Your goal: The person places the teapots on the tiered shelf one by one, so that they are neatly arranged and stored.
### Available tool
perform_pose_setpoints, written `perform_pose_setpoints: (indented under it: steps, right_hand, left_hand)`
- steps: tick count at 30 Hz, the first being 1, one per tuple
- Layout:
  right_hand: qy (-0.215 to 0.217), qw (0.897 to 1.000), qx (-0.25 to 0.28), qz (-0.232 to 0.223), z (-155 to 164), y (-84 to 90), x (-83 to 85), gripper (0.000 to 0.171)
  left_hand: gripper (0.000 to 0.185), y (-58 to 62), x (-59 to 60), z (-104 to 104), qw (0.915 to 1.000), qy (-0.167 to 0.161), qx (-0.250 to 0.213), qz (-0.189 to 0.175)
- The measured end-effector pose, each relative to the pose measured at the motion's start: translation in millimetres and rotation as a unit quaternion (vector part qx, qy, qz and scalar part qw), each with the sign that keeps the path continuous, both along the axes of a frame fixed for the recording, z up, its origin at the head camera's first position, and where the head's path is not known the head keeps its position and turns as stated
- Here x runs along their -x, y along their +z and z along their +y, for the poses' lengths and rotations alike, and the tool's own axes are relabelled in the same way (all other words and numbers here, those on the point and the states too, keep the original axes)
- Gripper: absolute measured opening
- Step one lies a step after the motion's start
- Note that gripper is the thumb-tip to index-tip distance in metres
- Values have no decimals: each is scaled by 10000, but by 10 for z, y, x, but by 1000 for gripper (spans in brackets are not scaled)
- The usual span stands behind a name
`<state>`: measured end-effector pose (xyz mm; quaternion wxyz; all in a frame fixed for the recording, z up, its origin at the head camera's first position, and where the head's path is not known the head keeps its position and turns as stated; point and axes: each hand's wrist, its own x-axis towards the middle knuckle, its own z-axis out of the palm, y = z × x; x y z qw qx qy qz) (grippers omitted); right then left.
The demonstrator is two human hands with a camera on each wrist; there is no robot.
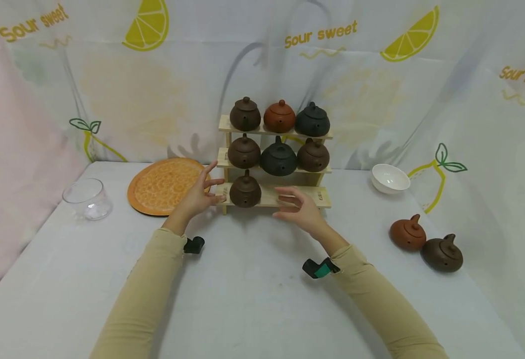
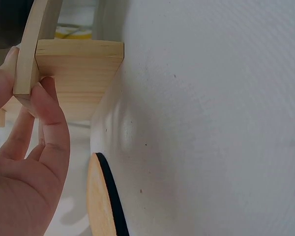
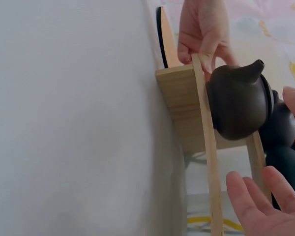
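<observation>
A wooden three-step display stand [image 1: 284, 195] holds several teapots. My left hand [image 1: 201, 195] pinches the left end of its lowest board, thumb on top and fingers beneath in the left wrist view. Just right of that grip, a dark brown teapot [image 1: 245, 191] sits upright on the lowest step. My right hand [image 1: 301, 209] is over the same step, right of the teapot, its fingers [image 3: 242, 194] apart and holding nothing. On the middle step stand a brown teapot [image 1: 244, 152], a black one [image 1: 278, 157] and another brown one [image 1: 313, 155].
The top step carries a brown teapot [image 1: 245, 114], a reddish teapot [image 1: 279, 116] and a black teapot [image 1: 312, 120]. A glass bowl [image 1: 87, 199] and a round orange board [image 1: 165, 187] lie left. At right are a white bowl [image 1: 390, 178], a reddish teapot [image 1: 407, 234] and a brown one [image 1: 441, 253].
</observation>
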<state>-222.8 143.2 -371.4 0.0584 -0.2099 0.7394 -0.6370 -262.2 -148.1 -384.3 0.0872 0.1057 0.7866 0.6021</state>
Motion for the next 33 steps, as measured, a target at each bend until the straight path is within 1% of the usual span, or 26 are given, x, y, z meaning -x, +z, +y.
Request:
perform_pose_setpoints:
  steps: [8, 13, 22, 25, 28, 33]
  right_hand:
    - [-247, 9996, 143, 58, 270, -8, -158, 61]
    - [-468, 9983, 231, 257, 452, -33, -207, 60]
    - [-959, 9953, 62, 102, 733, -8, -286, 58]
    - [-1136, 9935, 49, 43, 823, -1, -300, 57]
    - [-1341, 9909, -87, -18, 925, 2, -322, 56]
    - [-1627, 9864, -240, 19, 1118, 15, -382, 48]
  left_hand:
    - [96, -3, 10, 7, 10000, 4, -48, 61]
    - [96, 4, 2, 9, 9999, -20, -101, 50]
    - [96, 8, -6, 1, 9999, -45, -136, 46]
    - [96, 8, -7, -1, 9998, -51, -153, 67]
    - [96, 7, -3, -2, 9999, -51, -140, 67]
    - [95, -3, 3, -4, 9999, -76, -133, 61]
